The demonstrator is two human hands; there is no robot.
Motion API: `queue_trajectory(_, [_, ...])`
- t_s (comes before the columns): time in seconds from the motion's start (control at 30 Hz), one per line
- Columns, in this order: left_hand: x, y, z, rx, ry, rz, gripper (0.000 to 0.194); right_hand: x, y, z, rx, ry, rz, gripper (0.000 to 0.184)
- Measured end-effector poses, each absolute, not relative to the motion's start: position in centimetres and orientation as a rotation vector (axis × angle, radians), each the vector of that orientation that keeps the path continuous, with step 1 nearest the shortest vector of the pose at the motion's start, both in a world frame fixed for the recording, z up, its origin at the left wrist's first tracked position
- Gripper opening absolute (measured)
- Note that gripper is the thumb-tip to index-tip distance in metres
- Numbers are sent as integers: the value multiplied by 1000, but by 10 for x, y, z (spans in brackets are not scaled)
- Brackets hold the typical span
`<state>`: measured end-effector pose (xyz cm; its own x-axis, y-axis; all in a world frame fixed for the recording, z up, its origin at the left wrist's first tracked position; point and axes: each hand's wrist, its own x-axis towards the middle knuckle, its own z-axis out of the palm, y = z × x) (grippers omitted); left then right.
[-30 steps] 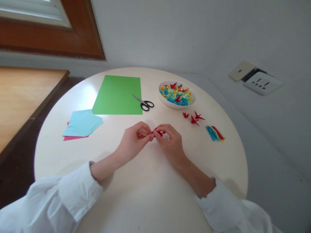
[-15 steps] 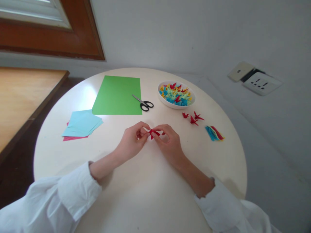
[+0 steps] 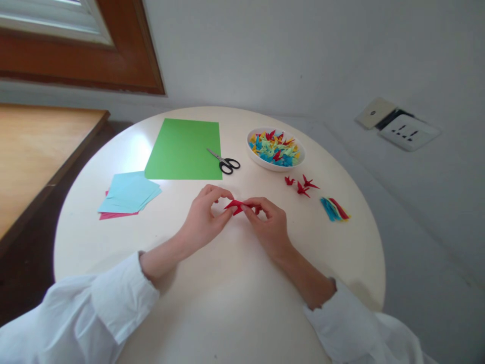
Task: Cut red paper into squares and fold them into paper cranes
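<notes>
A small piece of folded red paper [image 3: 235, 206] is held between my two hands above the middle of the table. My left hand [image 3: 207, 212] pinches its left side with thumb and fingertips. On the other side, my right hand [image 3: 265, 220] grips the paper's right end between thumb and forefinger. Parts of the folds are hidden under the fingers. To the right of my hands lie three red paper cranes [image 3: 302, 189]. Beyond those, a white bowl [image 3: 273, 166] holds many small paper cranes in red, yellow, blue and pale green.
Black-handled scissors [image 3: 229, 166] rest partly on a green sheet [image 3: 184, 151]. Light blue and pink paper squares [image 3: 129, 192] are stacked at the left. Narrow coloured paper pieces [image 3: 335, 209] lie near the right edge of the round white table [image 3: 235, 303]. A wall socket [image 3: 409, 131] is at the right.
The red paper has been turned between my fingers, and more of its flat face now shows. My left fingers have opened a little, and my right hand has shifted slightly right.
</notes>
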<state>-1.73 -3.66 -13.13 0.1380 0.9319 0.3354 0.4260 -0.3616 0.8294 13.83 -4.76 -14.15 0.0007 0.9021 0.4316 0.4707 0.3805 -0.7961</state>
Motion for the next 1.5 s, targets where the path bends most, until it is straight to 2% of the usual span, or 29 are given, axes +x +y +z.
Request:
queue_trajectory(0.2, [-15, -37, -135, 1657, 1102, 1063, 11, 138, -48, -145, -1182, -1601, 617, 8])
queue_trajectory(0.5, [-19, -38, -139, 1803, 1084, 1180, 9, 140, -47, -150, -1080, -1576, 669, 10])
queue_trajectory(1.03, [-17, -39, -141, 1656, 1127, 1175, 9, 130, -49, -146, -1054, -1319, 936, 2])
queue_trajectory(1.5, [-16, -40, -141, 1674, 1158, 1170, 3, 126, -50, -144, -1082, -1276, 966, 6])
